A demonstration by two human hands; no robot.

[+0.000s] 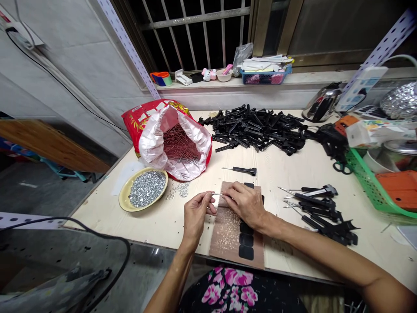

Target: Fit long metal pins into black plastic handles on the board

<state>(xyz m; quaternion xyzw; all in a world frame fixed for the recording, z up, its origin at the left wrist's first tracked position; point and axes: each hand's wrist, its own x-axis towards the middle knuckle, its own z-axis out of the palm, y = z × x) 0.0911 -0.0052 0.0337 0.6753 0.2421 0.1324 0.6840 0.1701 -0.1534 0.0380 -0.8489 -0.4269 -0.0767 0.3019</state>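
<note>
A thin metal rod (217, 194) runs level between my two hands over a brown board (221, 243). My left hand (198, 213) pinches its left end between thumb and fingers. My right hand (246, 203) is closed around the other end, with its fingers hiding what is there. Black square pads (246, 240) line the board's right side, and pale crumbs are scattered over its middle. Just beyond the board lies a black-handled piece with a thin metal shaft (244, 170). To the right, several similar pieces (321, 204) form a loose pile.
A yellow dish (123, 200) of small metal parts stands left, near an open red sack (130, 124) of thin rods. Black plastic parts (257, 128) are heaped at the back. A green basket (365, 182), scissors (342, 168) and a kettle (321, 104) are on the right.
</note>
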